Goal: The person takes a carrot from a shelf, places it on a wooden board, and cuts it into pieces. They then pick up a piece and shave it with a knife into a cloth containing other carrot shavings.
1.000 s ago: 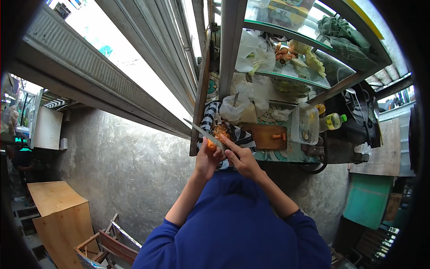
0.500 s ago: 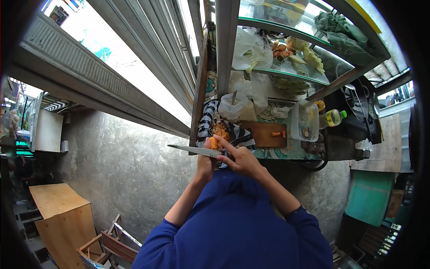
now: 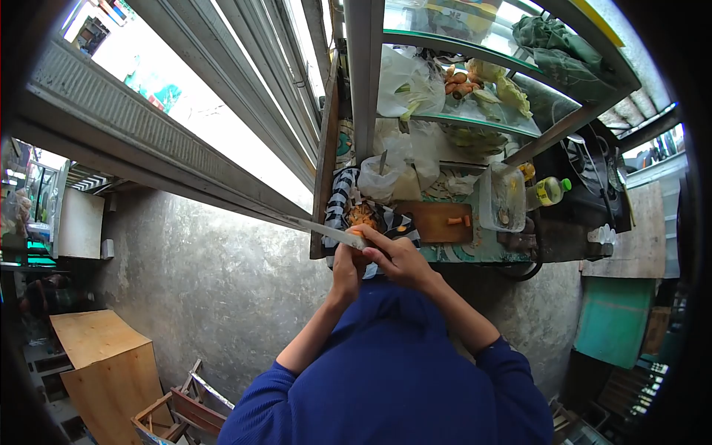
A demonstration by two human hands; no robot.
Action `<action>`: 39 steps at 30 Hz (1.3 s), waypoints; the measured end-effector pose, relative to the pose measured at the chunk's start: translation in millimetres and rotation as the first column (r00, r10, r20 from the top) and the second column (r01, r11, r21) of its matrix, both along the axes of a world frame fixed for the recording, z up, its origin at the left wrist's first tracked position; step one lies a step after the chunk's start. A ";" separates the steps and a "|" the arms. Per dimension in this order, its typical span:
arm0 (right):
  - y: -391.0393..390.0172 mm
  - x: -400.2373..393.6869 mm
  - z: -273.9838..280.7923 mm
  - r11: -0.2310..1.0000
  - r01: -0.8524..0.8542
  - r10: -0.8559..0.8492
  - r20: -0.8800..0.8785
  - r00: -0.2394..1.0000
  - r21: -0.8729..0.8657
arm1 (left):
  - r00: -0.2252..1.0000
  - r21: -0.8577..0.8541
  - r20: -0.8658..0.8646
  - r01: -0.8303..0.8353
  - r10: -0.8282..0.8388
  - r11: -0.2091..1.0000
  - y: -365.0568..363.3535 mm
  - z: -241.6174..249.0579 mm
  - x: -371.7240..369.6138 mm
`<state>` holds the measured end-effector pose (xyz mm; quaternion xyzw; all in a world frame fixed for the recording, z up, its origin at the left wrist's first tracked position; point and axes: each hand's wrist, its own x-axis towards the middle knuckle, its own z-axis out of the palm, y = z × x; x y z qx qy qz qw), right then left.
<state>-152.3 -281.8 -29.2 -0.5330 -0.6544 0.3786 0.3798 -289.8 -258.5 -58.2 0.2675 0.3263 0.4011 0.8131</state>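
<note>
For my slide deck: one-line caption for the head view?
Right hand draws steel knife across orange carrot piece in left hand.

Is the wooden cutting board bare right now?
No, the wooden cutting board has small orange pieces lying on it, while the right hand holds the knife off to its side.

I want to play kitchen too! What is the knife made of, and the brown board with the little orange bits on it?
The knife blade looks like metal: thin, grey and a bit shiny. Its handle is hidden in the right hand, so I can't tell. The cutting board looks like wood: flat, warm brown and dull, not glossy. Its grain is too small to see, so wood is a good guess.
</note>
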 end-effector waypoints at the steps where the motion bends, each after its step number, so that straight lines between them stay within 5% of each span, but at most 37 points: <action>1: -1.7 1.3 4.4 0.998 -0.009 0.006 -0.053 0.999 -0.058 | 1.000 -0.002 0.001 0.003 -0.003 1.000 1.8 1.8 0.8; 7: 2.5 -3.3 13.3 0.965 -0.096 0.108 0.037 0.993 -0.243 | 0.996 -0.153 -0.059 -0.078 0.070 0.985 14.2 9.9 0.2; 14: 2.3 -10.6 -9.2 0.986 -0.092 0.110 0.133 0.985 -0.136 | 0.996 -0.118 -0.017 -0.084 0.083 0.989 7.0 -3.8 -12.1; 17: 7.0 -7.8 -21.6 0.995 -0.097 0.097 -0.003 0.995 -0.038 | 0.991 -0.143 -0.053 -0.130 0.123 0.981 5.7 1.9 -8.4; 21: 7.0 -7.5 -7.4 0.993 -0.113 0.115 0.036 0.993 -0.036 | 0.995 -0.132 -0.012 -0.102 0.101 0.986 8.6 -1.5 -12.8; 24: 5.5 -9.6 4.5 0.957 -0.139 0.185 0.166 0.969 -0.254 | 0.996 -0.114 -0.023 -0.094 0.091 0.989 9.1 3.0 -12.7; 29: 3.3 -14.7 -10.0 0.997 -0.042 0.044 0.023 0.999 -0.068 | 0.990 -0.075 -0.073 -0.122 0.116 0.990 4.2 13.0 -8.8; 33: 3.7 -13.6 -5.2 0.994 -0.032 0.036 0.037 0.999 -0.101 | 0.992 -0.008 -0.092 -0.084 0.083 0.996 -1.2 9.1 -9.7; 39: 6.3 -8.0 0.9 0.984 -0.109 0.084 -0.170 0.982 -0.140 | 0.992 -0.093 -0.077 -0.105 0.098 0.990 2.2 13.3 -10.7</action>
